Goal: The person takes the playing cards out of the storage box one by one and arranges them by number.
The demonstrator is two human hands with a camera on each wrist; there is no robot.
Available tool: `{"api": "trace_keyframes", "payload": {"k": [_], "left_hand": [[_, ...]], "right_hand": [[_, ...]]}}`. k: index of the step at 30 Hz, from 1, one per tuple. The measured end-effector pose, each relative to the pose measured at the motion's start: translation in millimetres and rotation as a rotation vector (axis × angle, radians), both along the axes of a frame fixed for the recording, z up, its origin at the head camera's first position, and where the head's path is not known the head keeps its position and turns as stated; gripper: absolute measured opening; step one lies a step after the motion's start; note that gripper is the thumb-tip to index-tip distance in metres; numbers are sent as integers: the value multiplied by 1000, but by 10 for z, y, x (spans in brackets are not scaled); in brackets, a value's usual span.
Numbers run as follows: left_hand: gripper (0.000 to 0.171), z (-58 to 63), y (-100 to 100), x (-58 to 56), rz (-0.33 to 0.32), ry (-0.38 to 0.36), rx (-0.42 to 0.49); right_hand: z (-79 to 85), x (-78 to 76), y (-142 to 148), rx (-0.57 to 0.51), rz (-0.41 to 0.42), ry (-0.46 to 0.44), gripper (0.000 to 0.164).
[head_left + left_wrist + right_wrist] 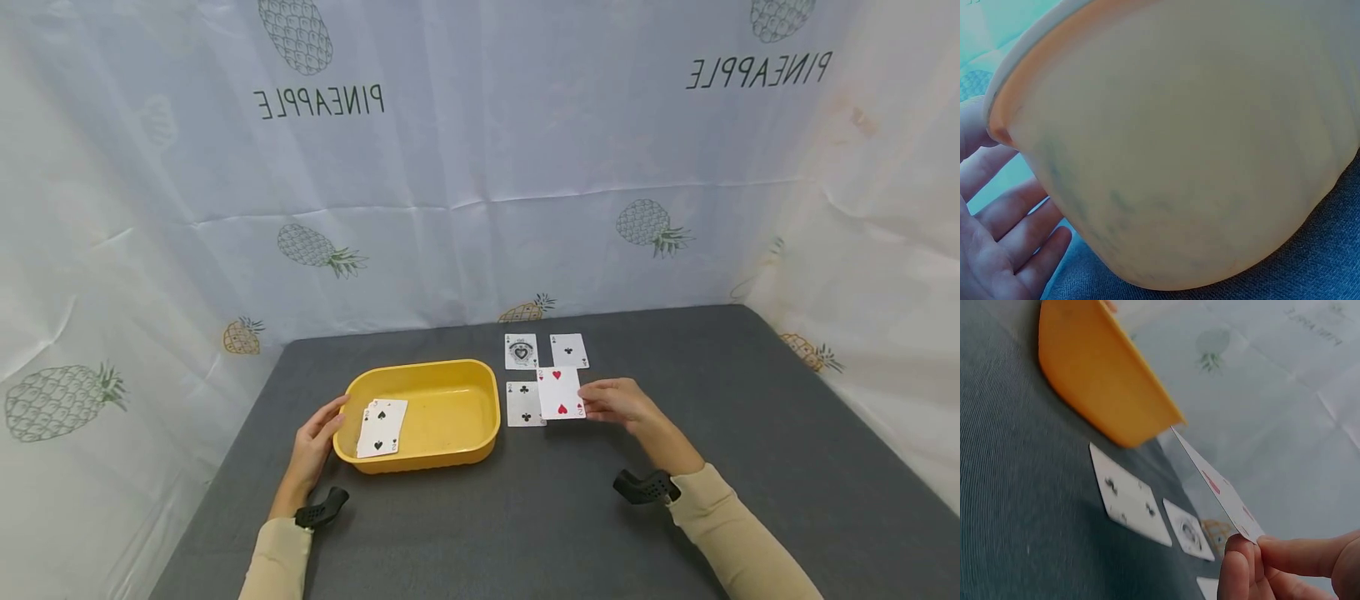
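My right hand [611, 402] pinches a two of hearts playing card [561, 393] by its right edge, between thumb and fingertips. In the right wrist view the card is raised and tilted above the dark cloth. It overlaps a two of clubs [522, 406] in the head view. Behind lie an ace of spades [521, 352] and an ace of clubs [569, 351], both face up. At the left end of a yellow tub [420, 457], my left hand [311, 446] holds the rim, other fingers spread along the outer wall. A two of spades [384, 427] tops several cards inside the tub.
Dark grey cloth [540, 525] covers the table. A white curtain [465, 150] with pineapple prints hangs behind and at both sides. Black wrist cameras [647, 487] are strapped to both wrists.
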State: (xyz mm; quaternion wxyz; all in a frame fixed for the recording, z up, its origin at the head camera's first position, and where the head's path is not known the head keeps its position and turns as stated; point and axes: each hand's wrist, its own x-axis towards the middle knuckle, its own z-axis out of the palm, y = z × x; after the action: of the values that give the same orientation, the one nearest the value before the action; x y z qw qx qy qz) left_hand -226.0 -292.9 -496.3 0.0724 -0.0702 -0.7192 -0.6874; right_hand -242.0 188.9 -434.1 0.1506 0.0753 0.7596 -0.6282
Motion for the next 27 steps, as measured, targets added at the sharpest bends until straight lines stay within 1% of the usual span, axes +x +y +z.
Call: {"api": "trace_keyframes", "payload": {"k": [6, 9, 14, 18, 22, 27], "left_hand": [[47, -7, -7, 7, 4, -2, -6], [48, 1, -5, 15, 12, -16, -17], [49, 21, 2, 19, 18, -35, -33], [49, 28, 7, 14, 15, -33, -30], [49, 24, 10, 7, 16, -36, -33], [50, 20, 11, -1, 22, -43, -33]], "right_hand": [[-129, -38, 168, 29, -38, -26, 41], [-166, -52, 224, 39, -37, -30, 42], [-205, -72, 290, 24, -47, -42, 36], [-225, -91, 315, 14, -47, -53, 30], [-229, -102, 309, 58, -50, -52, 34], [-231, -114, 295, 126, -49, -29, 36]]}}
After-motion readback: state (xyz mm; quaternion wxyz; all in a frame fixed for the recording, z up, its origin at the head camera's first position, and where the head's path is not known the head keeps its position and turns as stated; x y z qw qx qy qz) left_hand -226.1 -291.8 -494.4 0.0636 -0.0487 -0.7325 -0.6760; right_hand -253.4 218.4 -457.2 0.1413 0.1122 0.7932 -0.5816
